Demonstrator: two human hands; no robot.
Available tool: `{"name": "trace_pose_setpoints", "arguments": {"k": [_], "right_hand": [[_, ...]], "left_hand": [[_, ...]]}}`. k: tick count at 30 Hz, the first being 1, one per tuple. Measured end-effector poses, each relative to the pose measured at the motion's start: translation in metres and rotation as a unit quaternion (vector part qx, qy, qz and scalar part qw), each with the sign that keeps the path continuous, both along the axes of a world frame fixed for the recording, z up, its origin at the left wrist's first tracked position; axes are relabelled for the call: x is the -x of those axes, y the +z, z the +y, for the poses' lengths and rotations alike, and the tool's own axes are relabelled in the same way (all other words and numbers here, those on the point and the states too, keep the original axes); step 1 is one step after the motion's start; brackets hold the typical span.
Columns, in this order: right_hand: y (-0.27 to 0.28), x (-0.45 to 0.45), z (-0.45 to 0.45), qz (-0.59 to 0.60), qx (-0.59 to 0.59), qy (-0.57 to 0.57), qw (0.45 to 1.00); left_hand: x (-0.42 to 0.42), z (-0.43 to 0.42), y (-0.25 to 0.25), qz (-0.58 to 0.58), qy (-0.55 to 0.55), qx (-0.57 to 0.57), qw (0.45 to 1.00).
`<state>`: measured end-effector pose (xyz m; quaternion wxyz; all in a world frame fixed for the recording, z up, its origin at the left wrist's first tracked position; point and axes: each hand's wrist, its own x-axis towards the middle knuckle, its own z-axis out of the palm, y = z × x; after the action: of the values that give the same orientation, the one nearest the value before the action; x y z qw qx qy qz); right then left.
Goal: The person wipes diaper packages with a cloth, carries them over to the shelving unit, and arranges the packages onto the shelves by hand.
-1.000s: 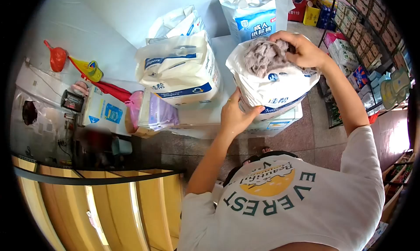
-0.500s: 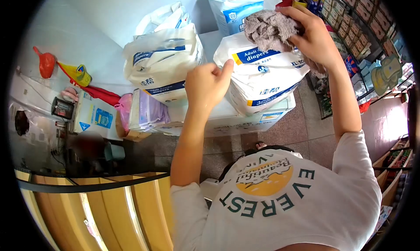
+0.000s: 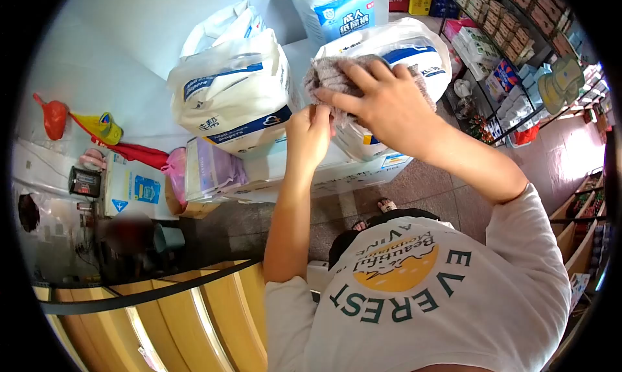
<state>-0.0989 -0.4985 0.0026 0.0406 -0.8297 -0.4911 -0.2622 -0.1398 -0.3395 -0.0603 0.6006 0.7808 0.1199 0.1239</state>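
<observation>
My right hand (image 3: 389,103) lies over a crumpled grey-brown cloth (image 3: 330,77), fingers bent across it, pressing it onto the near left part of a white pack of adult diapers (image 3: 414,45). My left hand (image 3: 310,135) is closed at the left edge of that pack, thumb up beside the cloth; its fingertips are hidden. The cloth and right hand cover much of the pack's front. To the left stands a second white adult diaper pack (image 3: 230,93). Both packs rest on a white carton (image 3: 337,183).
Behind stand a blue-and-white pack (image 3: 343,12) and another white bag (image 3: 223,25). A purple pack (image 3: 214,168) and pink bag (image 3: 175,168) sit at left. Stocked shelves (image 3: 512,41) line the right. A yellow slatted surface (image 3: 188,307) is at lower left.
My right hand has brought the cloth down and left from the pack's far right side. My left thumb has come against the pack's edge and cloth. The pack appears tilted differently.
</observation>
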Motion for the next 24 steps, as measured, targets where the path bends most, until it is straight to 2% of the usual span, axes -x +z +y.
{"name": "trace_pose_setpoints", "arguments": {"k": [1,3,4,5,7,8,9,11,13,15,16,17,19,20,21,22,23,24], "right_hand": [[-0.005,0.002,0.003,-0.015,0.025,-0.016,0.999],[-0.009,0.008,0.01,-0.017,0.027,-0.039,0.999],[-0.01,0.01,0.01,-0.02,0.03,-0.057,0.998],[-0.01,0.007,0.007,-0.019,0.029,-0.064,0.997],[-0.014,0.002,-0.005,0.009,0.065,-0.025,0.998],[-0.015,0.001,-0.014,-0.012,0.086,-0.021,0.996],[-0.007,0.005,-0.022,-0.02,0.165,-0.039,0.985],[-0.001,0.003,-0.044,-0.095,0.228,-0.129,0.96],[0.0,-0.019,-0.087,-0.055,0.223,-0.16,0.96],[0.002,-0.034,-0.116,-0.014,0.187,-0.245,0.951],[0.005,-0.035,-0.126,-0.025,0.116,-0.262,0.958],[0.006,-0.035,-0.131,-0.03,0.113,-0.266,0.957],[0.022,-0.013,-0.116,0.039,-0.015,-0.29,0.956],[0.017,-0.01,-0.105,0.013,-0.066,-0.182,0.981],[0.016,0.001,-0.084,0.022,-0.102,-0.121,0.987],[0.013,0.012,-0.059,0.106,-0.135,-0.09,0.981],[0.003,0.014,-0.027,0.205,-0.145,-0.114,0.961],[0.0,0.019,-0.008,0.04,0.088,-0.076,0.992]], "left_hand": [[-0.005,-0.002,-0.003,0.002,-0.006,0.0,1.0],[-0.016,-0.006,-0.011,0.005,-0.014,0.184,0.983],[-0.019,-0.013,-0.013,-0.046,0.004,0.187,0.981],[-0.019,-0.018,-0.016,-0.045,-0.002,0.186,0.981],[-0.014,-0.024,-0.024,-0.113,0.052,0.271,0.955],[-0.01,-0.021,-0.028,-0.121,0.022,0.262,0.957],[-0.009,-0.018,-0.029,-0.113,0.016,0.262,0.958],[-0.006,-0.011,-0.028,-0.112,0.02,0.244,0.963],[-0.005,-0.002,-0.022,-0.109,0.006,0.226,0.968],[-0.005,-0.003,-0.016,-0.054,-0.018,0.138,0.989],[-0.005,-0.001,-0.018,-0.059,-0.02,0.106,0.992],[-0.004,0.001,-0.017,-0.064,-0.024,0.103,0.992],[0.001,0.004,-0.017,-0.011,-0.034,0.081,0.996],[0.004,0.002,-0.012,0.007,-0.015,0.073,0.997],[0.004,0.0,-0.011,0.012,-0.019,0.068,0.997],[0.004,-0.003,-0.011,-0.003,-0.002,0.088,0.996],[0.005,-0.007,-0.012,-0.018,0.015,0.111,0.994],[0.006,-0.012,-0.016,-0.081,-0.012,0.157,0.984]]}}
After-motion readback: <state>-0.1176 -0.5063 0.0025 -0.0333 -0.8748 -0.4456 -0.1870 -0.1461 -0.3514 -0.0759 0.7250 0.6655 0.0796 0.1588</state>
